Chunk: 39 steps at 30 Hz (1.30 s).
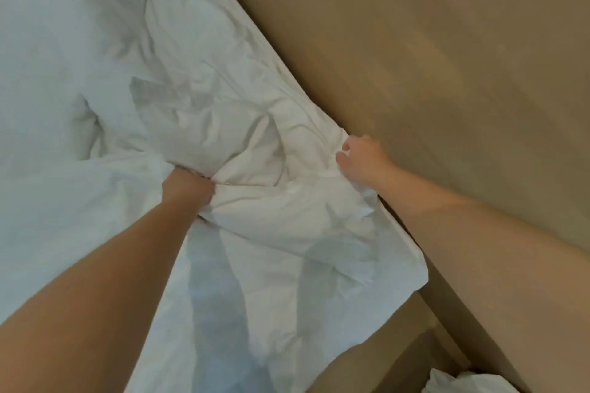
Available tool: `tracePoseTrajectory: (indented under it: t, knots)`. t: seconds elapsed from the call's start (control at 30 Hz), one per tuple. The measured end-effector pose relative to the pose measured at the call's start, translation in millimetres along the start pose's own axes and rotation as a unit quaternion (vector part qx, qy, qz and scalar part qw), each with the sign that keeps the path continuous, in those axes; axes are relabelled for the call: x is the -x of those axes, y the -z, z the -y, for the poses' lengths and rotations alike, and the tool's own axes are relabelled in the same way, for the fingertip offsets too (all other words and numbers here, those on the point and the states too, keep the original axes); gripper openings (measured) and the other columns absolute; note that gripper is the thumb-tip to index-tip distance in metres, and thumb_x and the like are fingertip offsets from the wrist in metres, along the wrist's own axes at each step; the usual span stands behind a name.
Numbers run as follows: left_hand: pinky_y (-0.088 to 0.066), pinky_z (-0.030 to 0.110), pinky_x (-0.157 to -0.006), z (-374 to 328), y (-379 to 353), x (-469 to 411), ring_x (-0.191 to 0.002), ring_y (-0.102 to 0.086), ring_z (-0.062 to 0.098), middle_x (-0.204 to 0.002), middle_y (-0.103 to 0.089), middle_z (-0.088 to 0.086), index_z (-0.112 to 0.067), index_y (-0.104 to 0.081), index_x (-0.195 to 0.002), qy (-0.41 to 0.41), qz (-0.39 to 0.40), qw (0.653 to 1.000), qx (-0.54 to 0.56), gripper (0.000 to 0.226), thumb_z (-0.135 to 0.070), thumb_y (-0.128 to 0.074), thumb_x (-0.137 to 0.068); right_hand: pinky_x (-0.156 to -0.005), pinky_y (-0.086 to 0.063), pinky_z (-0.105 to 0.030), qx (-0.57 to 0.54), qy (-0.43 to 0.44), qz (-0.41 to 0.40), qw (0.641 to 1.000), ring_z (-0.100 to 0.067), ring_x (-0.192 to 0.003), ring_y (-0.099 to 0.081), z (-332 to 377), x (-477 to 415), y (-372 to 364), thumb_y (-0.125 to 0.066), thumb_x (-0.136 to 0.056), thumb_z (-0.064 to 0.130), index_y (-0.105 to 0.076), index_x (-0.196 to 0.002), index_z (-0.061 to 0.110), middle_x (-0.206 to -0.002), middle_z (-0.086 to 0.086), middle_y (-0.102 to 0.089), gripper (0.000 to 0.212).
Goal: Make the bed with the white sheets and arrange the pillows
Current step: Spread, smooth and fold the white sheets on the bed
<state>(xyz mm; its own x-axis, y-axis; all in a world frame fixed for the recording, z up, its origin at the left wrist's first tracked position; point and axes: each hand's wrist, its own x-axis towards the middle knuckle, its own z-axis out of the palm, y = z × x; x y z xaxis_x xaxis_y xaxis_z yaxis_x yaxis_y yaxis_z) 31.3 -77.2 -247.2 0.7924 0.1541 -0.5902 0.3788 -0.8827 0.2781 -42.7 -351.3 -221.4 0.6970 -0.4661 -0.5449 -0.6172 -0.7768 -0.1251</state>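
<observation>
A rumpled white pillow [223,99] lies on the white sheets [57,73], pressed against the tan headboard. My left hand [188,190] is clenched on a bunch of the pillow's fabric near its lower middle. My right hand [364,158] pinches the pillow's right corner where it meets the headboard. The pillow's loose case end [367,258] hangs toward the bed's edge. My fingers are partly buried in the folds.
The tan padded headboard [431,57] runs diagonally along the right. A tan ledge [392,348] sits at the lower right beside the bed, with another piece of white fabric [463,383] at the bottom edge.
</observation>
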Motion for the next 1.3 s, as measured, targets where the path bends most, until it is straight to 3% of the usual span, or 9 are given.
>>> tracePoseTrajectory:
  t: [0.27,0.37,0.47,0.57,0.67,0.8,0.87,1.07,1.3]
  knots:
    - [-0.04,0.037,-0.097,43,-27,-28,-0.12,-0.052,0.036,-0.127,-0.059,0.02,-0.001,-0.058,-0.125,-0.01,0.042,0.997,-0.07,0.035,-0.016,-0.036,-0.103,-0.111,-0.028,-0.047,-0.205,-0.068,0.104,0.971,-0.035,-0.142,-0.029,31,-52,-8,-0.056,-0.084,0.067,0.01,-0.155,0.028,-0.161,-0.007,-0.018,0.104]
    - [-0.038,0.036,-0.102,45,-25,-29,-0.124,-0.048,0.035,-0.132,-0.055,0.019,-0.002,-0.053,-0.132,0.013,0.054,0.998,0.026,0.035,-0.014,-0.036,-0.103,-0.103,-0.036,-0.045,-0.161,-0.094,0.157,0.97,-0.034,-0.131,-0.043,41,-51,-7,-0.051,-0.08,0.078,-0.015,-0.156,0.017,-0.155,-0.008,-0.034,0.104]
    - [-0.033,0.036,-0.109,54,-25,-24,-0.128,-0.047,0.032,-0.137,-0.053,0.016,-0.005,-0.048,-0.137,0.015,0.041,0.98,0.194,0.039,-0.015,-0.045,-0.1,-0.098,-0.042,-0.041,-0.04,-0.043,0.123,0.991,-0.031,-0.111,-0.056,49,-53,-10,-0.058,-0.087,0.061,-0.054,-0.123,0.006,-0.125,-0.009,-0.059,0.065]
    - [-0.044,0.037,-0.101,58,-21,-3,-0.116,-0.058,0.026,-0.124,-0.063,0.006,-0.014,-0.054,-0.133,-0.028,0.003,0.926,0.375,0.049,-0.032,-0.064,-0.088,-0.098,-0.031,-0.042,0.088,0.05,0.023,0.995,-0.028,-0.11,-0.052,66,-51,-16,-0.054,-0.092,0.049,-0.054,-0.098,0.011,-0.105,-0.006,-0.056,0.038]
    - [-0.049,0.037,-0.1,54,-17,13,-0.11,-0.063,0.016,-0.12,-0.067,-0.003,-0.018,-0.057,-0.131,-0.048,0.022,0.893,0.448,0.073,-0.052,-0.077,-0.069,-0.096,-0.044,-0.036,-0.12,0.072,0.039,0.989,-0.029,-0.113,-0.056,80,-47,-22,-0.063,-0.085,0.034,-0.055,-0.124,0.01,-0.117,-0.007,-0.06,0.047]
    - [-0.05,0.035,-0.1,45,-1,28,-0.108,-0.064,0.013,-0.118,-0.068,-0.004,-0.016,-0.059,-0.129,-0.035,0.038,0.879,0.474,0.071,-0.056,-0.075,-0.073,-0.101,-0.045,-0.041,-0.307,0.007,0.133,0.942,-0.019,-0.116,-0.056,97,-28,-7,-0.076,-0.055,0.072,-0.041,-0.142,0.024,-0.13,0.009,-0.056,0.105]
    - [-0.046,0.033,-0.102,45,13,36,-0.11,-0.061,0.014,-0.118,-0.065,-0.004,-0.014,-0.058,-0.129,-0.027,0.029,0.889,0.455,0.056,-0.046,-0.069,-0.085,-0.101,-0.044,-0.037,-0.302,0.006,0.155,0.941,-0.019,-0.112,-0.056,109,-18,14,-0.073,-0.072,0.067,-0.048,-0.135,0.02,-0.128,0.008,-0.056,0.083]
    - [-0.042,0.039,-0.107,-3,64,56,-0.12,-0.055,0.024,-0.132,-0.058,0.006,-0.01,-0.049,-0.138,0.013,0.033,0.877,0.48,0.055,-0.046,-0.052,-0.096,-0.078,-0.046,-0.036,-0.099,-0.012,-0.165,0.981,-0.037,-0.104,-0.061,95,16,159,-0.054,-0.093,0.037,-0.064,-0.117,0.006,-0.116,-0.017,-0.064,0.041]
    - [-0.043,0.046,-0.105,-172,67,86,-0.123,-0.052,0.031,-0.141,-0.049,0.005,-0.019,-0.023,-0.151,0.002,0.171,0.821,0.544,0.07,-0.054,-0.047,-0.094,-0.082,-0.048,-0.039,0.031,0.011,-0.274,0.961,-0.039,-0.107,-0.06,79,67,238,-0.052,-0.093,0.018,-0.064,-0.112,0.006,-0.116,-0.017,-0.064,0.026]
